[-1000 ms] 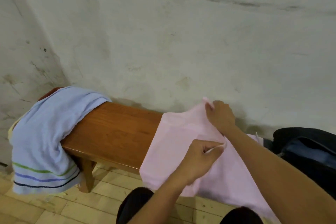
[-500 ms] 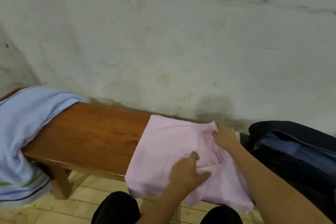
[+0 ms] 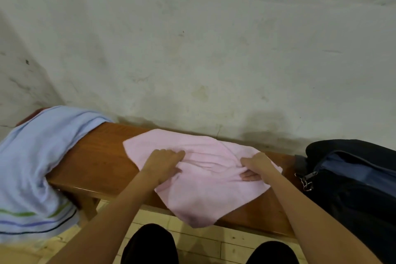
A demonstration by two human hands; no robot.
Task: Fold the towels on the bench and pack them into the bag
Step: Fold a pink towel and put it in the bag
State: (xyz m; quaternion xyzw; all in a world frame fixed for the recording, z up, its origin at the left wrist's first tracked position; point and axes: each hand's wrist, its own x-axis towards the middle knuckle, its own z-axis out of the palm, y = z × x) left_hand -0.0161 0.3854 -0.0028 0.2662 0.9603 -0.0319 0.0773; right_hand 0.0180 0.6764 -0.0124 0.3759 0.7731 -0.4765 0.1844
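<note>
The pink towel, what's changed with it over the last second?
The pink towel went from spread and hanging off the bench to a smaller folded bundle. The left hand and right hand now grip its bunched middle. The blue towel and bag stayed put.

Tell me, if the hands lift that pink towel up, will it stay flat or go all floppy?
Probably floppy. The pink towel already bunches into wrinkles where the left hand and right hand pinch it, and its near corner droops over the edge of the bench. It looks light too, since small finger grips gather it. It likely won't slide much on the wood.
</note>
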